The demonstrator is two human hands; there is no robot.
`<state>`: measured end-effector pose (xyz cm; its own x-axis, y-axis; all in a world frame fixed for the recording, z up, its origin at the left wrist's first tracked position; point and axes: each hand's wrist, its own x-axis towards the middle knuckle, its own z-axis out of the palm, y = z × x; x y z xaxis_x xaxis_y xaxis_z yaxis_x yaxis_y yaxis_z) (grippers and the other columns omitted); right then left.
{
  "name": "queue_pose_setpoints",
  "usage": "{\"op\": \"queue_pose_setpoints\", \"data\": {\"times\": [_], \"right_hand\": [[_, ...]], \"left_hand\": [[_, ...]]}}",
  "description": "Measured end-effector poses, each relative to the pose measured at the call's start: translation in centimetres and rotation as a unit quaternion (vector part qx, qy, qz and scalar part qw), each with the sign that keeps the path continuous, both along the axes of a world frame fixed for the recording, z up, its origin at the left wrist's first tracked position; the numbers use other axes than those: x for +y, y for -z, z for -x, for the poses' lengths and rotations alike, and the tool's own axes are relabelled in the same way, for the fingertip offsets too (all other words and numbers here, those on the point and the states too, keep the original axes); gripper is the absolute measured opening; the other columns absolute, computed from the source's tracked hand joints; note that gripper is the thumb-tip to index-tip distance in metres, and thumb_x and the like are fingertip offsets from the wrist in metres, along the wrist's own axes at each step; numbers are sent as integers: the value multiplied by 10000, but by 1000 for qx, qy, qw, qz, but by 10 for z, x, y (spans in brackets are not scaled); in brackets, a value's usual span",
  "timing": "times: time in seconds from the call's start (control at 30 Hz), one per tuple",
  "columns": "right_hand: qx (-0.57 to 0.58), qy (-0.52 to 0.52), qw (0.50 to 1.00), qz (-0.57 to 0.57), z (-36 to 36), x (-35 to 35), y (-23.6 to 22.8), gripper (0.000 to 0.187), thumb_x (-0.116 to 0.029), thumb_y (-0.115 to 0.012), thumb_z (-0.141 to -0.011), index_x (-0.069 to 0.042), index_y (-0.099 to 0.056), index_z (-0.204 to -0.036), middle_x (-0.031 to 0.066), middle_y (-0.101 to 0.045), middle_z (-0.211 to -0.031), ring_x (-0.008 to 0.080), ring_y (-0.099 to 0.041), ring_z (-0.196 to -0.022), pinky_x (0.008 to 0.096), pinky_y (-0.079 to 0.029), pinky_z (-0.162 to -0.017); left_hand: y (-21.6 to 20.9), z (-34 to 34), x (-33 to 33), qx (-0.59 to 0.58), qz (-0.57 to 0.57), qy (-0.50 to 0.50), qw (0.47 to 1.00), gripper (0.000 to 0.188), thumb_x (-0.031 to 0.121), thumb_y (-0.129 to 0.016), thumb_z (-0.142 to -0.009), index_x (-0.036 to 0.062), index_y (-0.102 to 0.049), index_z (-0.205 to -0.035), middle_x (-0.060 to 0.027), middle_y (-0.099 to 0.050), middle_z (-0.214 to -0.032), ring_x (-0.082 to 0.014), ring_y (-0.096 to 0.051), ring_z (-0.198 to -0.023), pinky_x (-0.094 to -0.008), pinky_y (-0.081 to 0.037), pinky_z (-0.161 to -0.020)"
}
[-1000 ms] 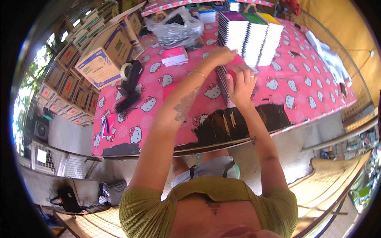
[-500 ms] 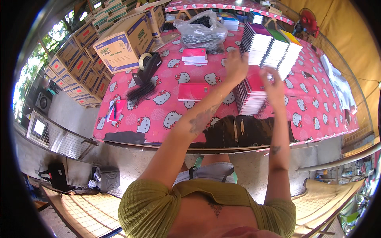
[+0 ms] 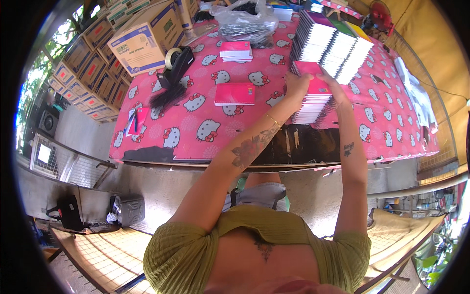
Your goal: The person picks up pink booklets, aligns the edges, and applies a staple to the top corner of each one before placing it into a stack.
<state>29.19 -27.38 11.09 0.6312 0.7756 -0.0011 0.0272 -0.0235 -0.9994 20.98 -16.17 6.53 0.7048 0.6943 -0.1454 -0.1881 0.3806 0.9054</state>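
Observation:
A tall stack of spiral notebooks with pink-red covers (image 3: 316,105) stands near the front edge of the table, its white page edges facing me. My left hand (image 3: 297,89) presses on its left side, the thumb over the top cover. On the opposite side my right hand (image 3: 335,92) wraps round the right edge, so the stack is gripped between both hands. Directly behind stand taller stacks of spiral notebooks with purple (image 3: 320,20), green (image 3: 343,27) and yellow (image 3: 361,32) covers. To the left of my hands lie a small pile of pink notebooks (image 3: 235,93) and, farther back, another small pink pile (image 3: 236,50).
A black tape dispenser (image 3: 179,68) and loose black binding coils (image 3: 167,96) lie left on the pink patterned table cover (image 3: 208,130). A clear plastic bag (image 3: 247,27) of black coils sits at the back. Cardboard boxes (image 3: 144,44) stand far left; a red fan (image 3: 380,17) is far right.
Both hands have come down and toward me, from above and beside the notebooks to the two sides of the pink stack. The whole view has shifted slightly.

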Motion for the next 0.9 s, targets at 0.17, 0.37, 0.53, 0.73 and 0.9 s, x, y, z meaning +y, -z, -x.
{"op": "queue_pose_setpoints", "data": {"times": [0.17,0.37,0.53,0.73,0.9], "right_hand": [[29,-13,999,-9,5,5,-2,836,-340,-670,-849,-52,-302,-1542,157,-430,-1490,229,-464,-1318,312,-334,-1102],[30,94,992,-81,-16,-1,11,748,-427,-581,-946,-66,-307,-1541,169,-412,-1507,248,-387,-1402,385,-274,-1159],[-158,93,957,-224,55,-59,4,548,-314,-560,-976,-37,-436,-1433,125,-482,-1441,239,-436,-1362,405,-322,-1134],[-209,4,957,-204,162,-9,27,470,-64,-695,-873,-33,-543,-1317,134,-547,-1353,241,-525,-1259,400,-391,-1075],[-262,-54,960,-81,188,28,88,528,-26,-747,-812,-36,-542,-1298,150,-652,-1152,257,-637,-1084,347,-481,-944]], "left_hand": [[-13,10,-1,42,-58,-46,996,788,296,-697,-766,-149,-361,-1323,-344,-372,-1418,-411,-349,-1376,-428,-293,-1143],[-9,46,22,39,-240,-85,966,935,442,-714,-858,-121,-266,-1455,-299,-359,-1485,-349,-465,-1324,-407,-447,-1021],[35,230,111,152,-771,-61,615,455,231,-716,-823,75,-632,-1242,-171,-615,-1234,-336,-588,-1146,-441,-484,-978],[31,254,115,153,-815,-93,551,473,65,-655,-741,29,-628,-1212,-105,-636,-1007,-292,-612,-989,-461,-468,-881],[36,269,66,127,-776,20,617,386,53,-645,-809,61,-641,-1195,-122,-633,-952,-293,-610,-886,-440,-450,-838]]}}
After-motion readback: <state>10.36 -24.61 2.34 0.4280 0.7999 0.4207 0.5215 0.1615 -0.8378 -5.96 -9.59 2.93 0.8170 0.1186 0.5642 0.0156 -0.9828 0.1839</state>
